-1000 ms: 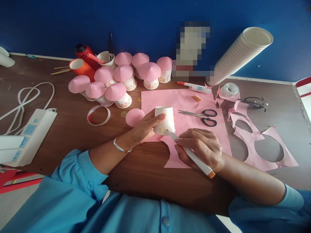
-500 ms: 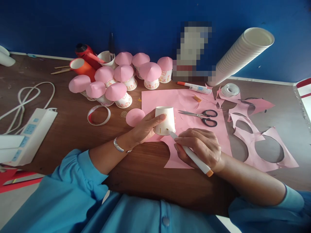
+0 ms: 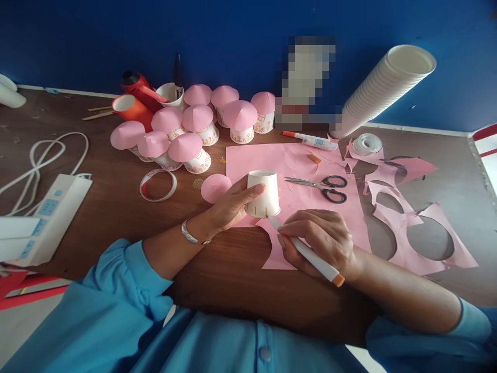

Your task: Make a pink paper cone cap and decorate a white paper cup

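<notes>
A white paper cup (image 3: pixel 265 192), rim down, is gripped at its left side by my left hand (image 3: pixel 236 203), thumb across the front. Two short yellowish-brown strokes mark the cup near its rim. My right hand (image 3: pixel 320 242) is closed around a white marker (image 3: pixel 316 261) with an orange end, its tip at the lower end of the right stroke. Under the cup and hand lies a large pink paper sheet (image 3: pixel 252 155). Scissors (image 3: pixel 324 186) with black handles rest on it, right of the cup. A small pink paper disc (image 3: pixel 216 188) lies left of the cup.
Several decorated cups with pink cone roofs (image 3: pixel 198 118) stand at the back left. A leaning stack of paper cups (image 3: pixel 382 93) is at the back right. Clear tape (image 3: pixel 367 144), pink scraps (image 3: pixel 423 228), a tape ring (image 3: pixel 158 185) and a power strip (image 3: pixel 58 217) lie around.
The marker tip has moved down toward the cup's rim, lengthening the right stroke. My right hand has shifted slightly down; my left hand and the cup have barely moved.
</notes>
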Tool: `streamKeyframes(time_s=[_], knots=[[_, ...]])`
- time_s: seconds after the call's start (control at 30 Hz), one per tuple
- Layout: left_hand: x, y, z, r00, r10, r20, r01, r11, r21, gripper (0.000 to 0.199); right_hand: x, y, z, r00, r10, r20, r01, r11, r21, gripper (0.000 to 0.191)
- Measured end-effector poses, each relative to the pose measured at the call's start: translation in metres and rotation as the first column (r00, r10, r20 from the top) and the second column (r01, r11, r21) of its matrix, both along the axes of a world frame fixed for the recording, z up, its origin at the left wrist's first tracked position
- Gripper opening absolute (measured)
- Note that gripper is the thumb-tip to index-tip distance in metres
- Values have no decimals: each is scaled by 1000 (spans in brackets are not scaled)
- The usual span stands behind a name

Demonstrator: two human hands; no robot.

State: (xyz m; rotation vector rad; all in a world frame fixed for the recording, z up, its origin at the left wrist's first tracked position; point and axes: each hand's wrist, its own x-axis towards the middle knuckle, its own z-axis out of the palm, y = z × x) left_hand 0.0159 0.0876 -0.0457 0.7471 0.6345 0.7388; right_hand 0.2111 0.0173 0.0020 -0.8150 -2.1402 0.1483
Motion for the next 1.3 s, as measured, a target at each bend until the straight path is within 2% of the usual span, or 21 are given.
streamKeyframes(time_s=[0.13, 0.3, 0.67, 1.07, 1.3], knots=[[-2, 0, -1, 1000, 4, 22, -3, 1000, -10, 48, 4, 0, 4, 998, 18, -54, -17, 1000, 16, 14], [-3, 0, -1, 998, -26, 65, 24, 999, 24, 45, 7, 4, 8, 996, -23, -86, 27, 999, 42, 14], [-4, 6, -3, 988, -74, 132, 67, 996, 57, 47, 3, 5, 3, 997, 19, -81, -17, 1000, 22, 11], [-5, 7, 0, 981, -135, 137, 123, 988, 91, 56, 2, 6, 2, 997, 13, -79, -9, 999, 41, 13], [-4, 6, 1, 981, -129, 143, 115, 988, 102, 48, 2, 5, 1, 998, 15, -69, -13, 999, 30, 14]])
